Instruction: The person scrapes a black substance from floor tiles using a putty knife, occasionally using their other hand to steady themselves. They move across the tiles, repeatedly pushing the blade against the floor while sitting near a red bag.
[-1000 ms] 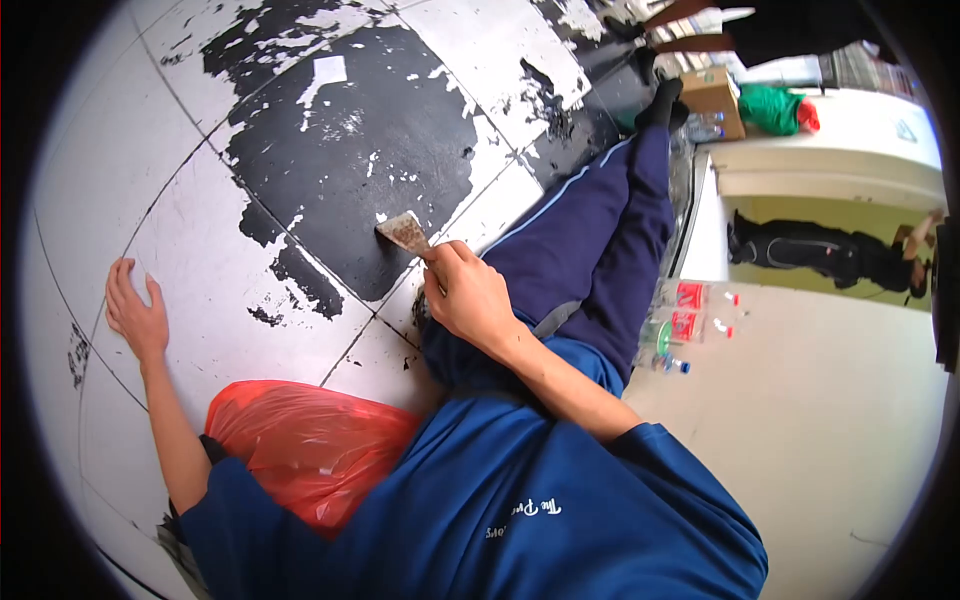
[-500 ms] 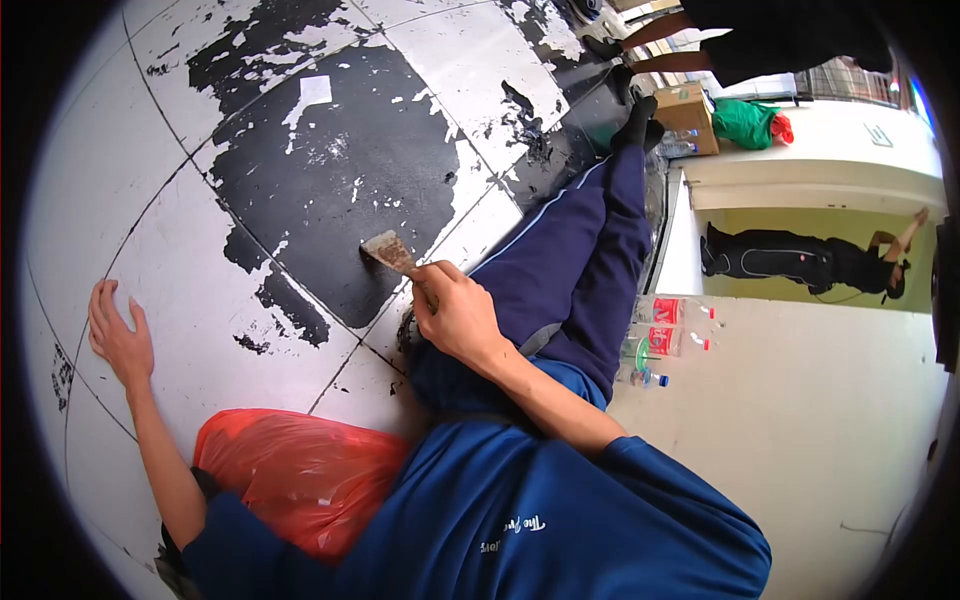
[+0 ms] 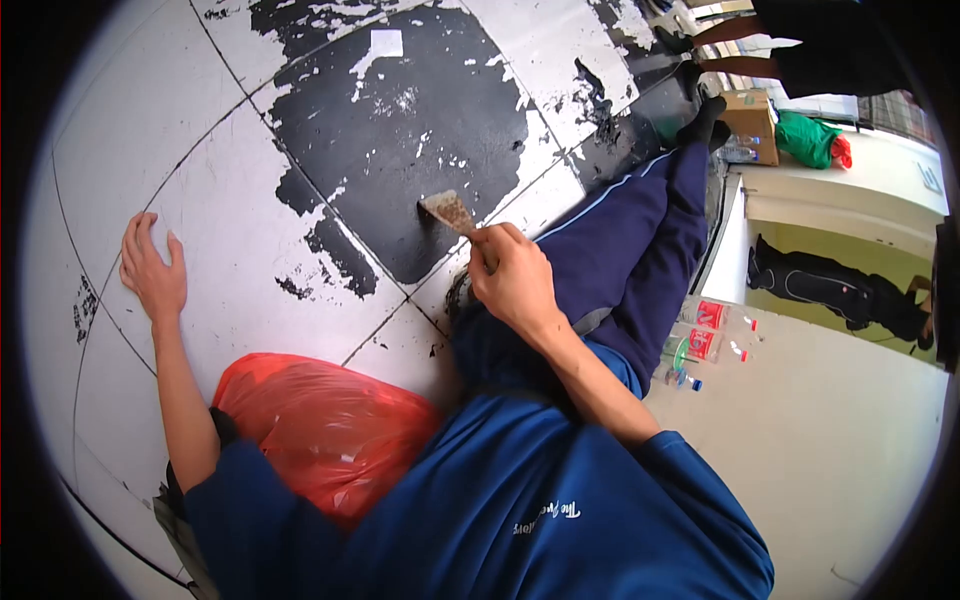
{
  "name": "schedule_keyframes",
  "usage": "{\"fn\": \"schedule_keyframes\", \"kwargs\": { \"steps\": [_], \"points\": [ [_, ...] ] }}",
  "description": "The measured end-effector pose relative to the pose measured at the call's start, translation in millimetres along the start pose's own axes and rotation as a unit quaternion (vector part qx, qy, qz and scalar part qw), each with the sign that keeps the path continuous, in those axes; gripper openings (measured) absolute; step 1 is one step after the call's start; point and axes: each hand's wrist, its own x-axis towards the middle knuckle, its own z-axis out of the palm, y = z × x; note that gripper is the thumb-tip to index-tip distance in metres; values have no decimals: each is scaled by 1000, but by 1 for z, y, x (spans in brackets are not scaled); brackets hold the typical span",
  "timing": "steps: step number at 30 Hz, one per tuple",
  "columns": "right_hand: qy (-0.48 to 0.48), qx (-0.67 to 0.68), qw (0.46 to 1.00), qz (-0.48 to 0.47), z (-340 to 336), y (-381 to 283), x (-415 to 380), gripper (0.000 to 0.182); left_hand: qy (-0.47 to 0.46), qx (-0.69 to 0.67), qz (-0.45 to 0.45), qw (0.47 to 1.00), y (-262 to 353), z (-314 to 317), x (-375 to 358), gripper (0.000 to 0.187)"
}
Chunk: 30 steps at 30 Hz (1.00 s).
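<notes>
Since the earlier frame the whole scene has slid rightward and a little upward in the head view, while the scraper blade keeps its place at the lower edge of the black patch and the left palm remains planted on the floor. The right hand (image 3: 517, 281) is closed in a fist around the handle of a scraper (image 3: 449, 211), whose rusty, trapezoid blade is tilted down with its front edge touching the black coating (image 3: 400, 130) near where that coating meets a bare white tile. The left hand (image 3: 153, 275) lies flat and wide, fingers spread, pressing on a white floor tile (image 3: 230, 240) well apart from the blade and holding nothing. Flakes and ragged islands of black coating remain on the white tiles around the big dark patch, and thin dark grout lines cross between them. An orange-red plastic bag (image 3: 320, 435) lies crumpled on the floor just under the person's left arm, against the blue shirt. The person's leg in navy trousers (image 3: 620, 260) stretches out beside the scraped area. To the right, several plastic bottles (image 3: 700, 335) with red labels stand close to that leg, and farther off a cardboard box (image 3: 748, 118) sits beside a green bag (image 3: 805, 138). Another person in dark clothes (image 3: 830, 295) shows at the far right edge.
</notes>
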Motion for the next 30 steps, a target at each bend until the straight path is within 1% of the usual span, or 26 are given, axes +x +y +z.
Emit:
{"fn": "schedule_keyframes", "kwargs": {
  "steps": [1, 4, 6, 8, 11, 14, 15, 17, 18, 20, 23, 26, 27, 28, 30],
  "points": [
    [-10, -3, 1000, 6, -2, -4, -1, 11, -6, 1, -1, 1000, 1, -1, 1, 45],
    [7, -18, 1000, 5, 0, -8, -4, 11, -1, 9, -10, 1000, 2, -4, 4, 44],
    [0, -20, 1000, 11, -3, -5, 2, 12, -6, 1, -9, 1000, 5, -6, -1, 44],
    [7, -15, 1000, 3, -2, -5, 1, 11, -8, -18, -9, 1000, 8, -7, 2, 44],
    [13, 8, 1000, -5, 0, -3, -9, 10, 2, 12, 1, 1000, -3, 2, 2, 43],
    [42, -30, 998, -30, 15, 7, 13, 10, 9, 1, 11, 1000, -5, 4, 2, 44],
    [20, -43, 999, -12, 17, 6, 15, 12, 0, 6, 11, 1000, -3, 4, 1, 43],
    [-25, -32, 999, 4, -1, -7, 1, 12, -6, 19, -8, 1000, -2, 3, 3, 43],
    [-50, -30, 998, 10, -7, -9, -3, 13, 3, 19, -7, 1000, -5, 3, 2, 43],
    [-32, -28, 999, 17, -8, -11, -1, 12, 13, 12, 8, 1000, -5, 7, 1, 43],
    [-16, -34, 999, 2, -9, -19, 12, 11, -3, -1, 6, 1000, -5, 4, 2, 43],
    [-5, -29, 1000, -8, -10, -15, 10, 11, 9, 7, 8, 1000, -6, 7, 2, 43],
    [-18, -35, 999, 15, -7, -11, 3, 13, 10, 4, 11, 1000, -7, 7, 1, 43],
    [-39, -51, 998, 17, -5, -7, -5, 15, 11, 2, 12, 1000, -8, 6, 0, 43],
    [-40, -34, 999, 8, -5, -3, -17, 15, 11, -2, 5, 1000, -4, 6, 4, 43]
  ]
}}
